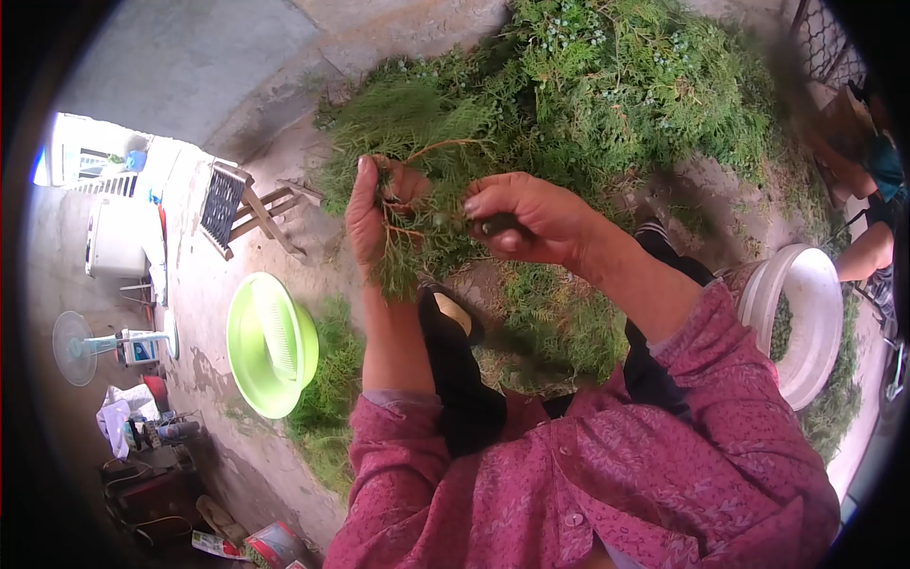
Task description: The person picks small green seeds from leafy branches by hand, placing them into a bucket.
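My left hand (387, 194) is closed round a leafy cypress branch (403, 256), whose brown stems show between thumb and fingers. At the right side of that branch, my right hand (536, 216) is closed, thumb and forefinger pinched together against the foliage. Small dark-green round cones (495, 226) appear tucked in its curled fingers, partly hidden. Beyond both hands lies a large heap of cypress branches (635, 90) with pale bluish-green cones among the leaves. A white bucket (823, 322) to the right contains many small green cones (781, 327).
A lime-green basin (241, 356) with a ribbed piece inside stands left, beside loose cypress foliage (327, 379). Farther left are a wooden-framed stool (261, 209) and a fan (76, 348). Another person's bare arm and legs (858, 190) show at the right edge.
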`<state>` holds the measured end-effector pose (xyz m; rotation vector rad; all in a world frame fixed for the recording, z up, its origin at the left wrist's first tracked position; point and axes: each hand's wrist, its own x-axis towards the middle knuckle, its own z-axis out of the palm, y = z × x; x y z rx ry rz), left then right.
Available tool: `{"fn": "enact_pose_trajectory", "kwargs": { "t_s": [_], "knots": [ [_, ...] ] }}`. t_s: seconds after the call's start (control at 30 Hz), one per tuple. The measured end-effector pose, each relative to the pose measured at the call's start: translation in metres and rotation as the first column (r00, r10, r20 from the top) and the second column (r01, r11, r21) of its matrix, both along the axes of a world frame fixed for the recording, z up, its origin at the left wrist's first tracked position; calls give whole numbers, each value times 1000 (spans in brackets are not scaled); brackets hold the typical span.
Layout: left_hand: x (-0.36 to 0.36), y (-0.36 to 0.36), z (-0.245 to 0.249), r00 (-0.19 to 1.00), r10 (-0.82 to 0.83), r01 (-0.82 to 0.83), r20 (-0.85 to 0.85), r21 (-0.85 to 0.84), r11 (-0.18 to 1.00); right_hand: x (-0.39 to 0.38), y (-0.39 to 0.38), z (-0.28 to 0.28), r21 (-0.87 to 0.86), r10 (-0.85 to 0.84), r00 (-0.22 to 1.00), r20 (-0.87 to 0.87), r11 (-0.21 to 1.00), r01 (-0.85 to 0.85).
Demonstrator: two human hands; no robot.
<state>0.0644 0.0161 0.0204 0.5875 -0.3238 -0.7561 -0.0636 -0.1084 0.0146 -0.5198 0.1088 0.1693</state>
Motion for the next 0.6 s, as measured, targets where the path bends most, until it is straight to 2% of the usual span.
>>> {"fn": "enact_pose_trajectory", "kwargs": {
  "t_s": [0.07,0.1,0.17,0.2,0.23,0.27,0.3,0.33,0.37,0.43,0.5,0.53,0.6],
  "knots": [
    [4,0,-1,998,-50,52,40,-56,997,-1,2,3,-357,-42,993,-114,934,-1],
    [4,0,-1,996,-39,41,74,-22,999,-3,-1,6,-358,-44,993,-114,934,0],
    [-4,0,11,994,-28,27,109,11,1000,-9,-11,8,-364,70,992,-105,926,-104],
    [-9,0,20,980,195,-201,48,183,962,-14,-14,7,-364,70,992,-104,926,-104],
    [-13,-1,27,909,416,-397,27,359,845,-19,-18,5,-277,121,992,-42,952,-128],
    [-6,4,20,909,417,-398,26,358,845,-21,-19,4,-190,165,986,24,969,-157],
    [8,12,9,943,331,-322,5,245,914,-21,-17,5,-190,165,986,23,969,-158],
    [12,14,7,971,240,-238,-5,128,963,-20,-13,7,-79,95,995,14,992,-94],
    [13,14,4,971,238,-235,-6,129,963,-20,-11,8,33,25,1000,-3,999,-24],
    [10,12,2,988,147,-151,47,107,983,-16,-10,0,0,17,1000,-12,1000,-17],
    [5,7,6,981,193,-194,18,141,971,-14,-9,-2,-36,14,1000,-15,999,-14],
    [4,6,7,971,239,-234,-9,177,956,-14,-9,-1,-2,28,1000,-5,1000,-28],
    [7,6,4,980,198,-196,-5,127,972,-15,-9,1,32,42,999,7,999,-42]
  ]
}}
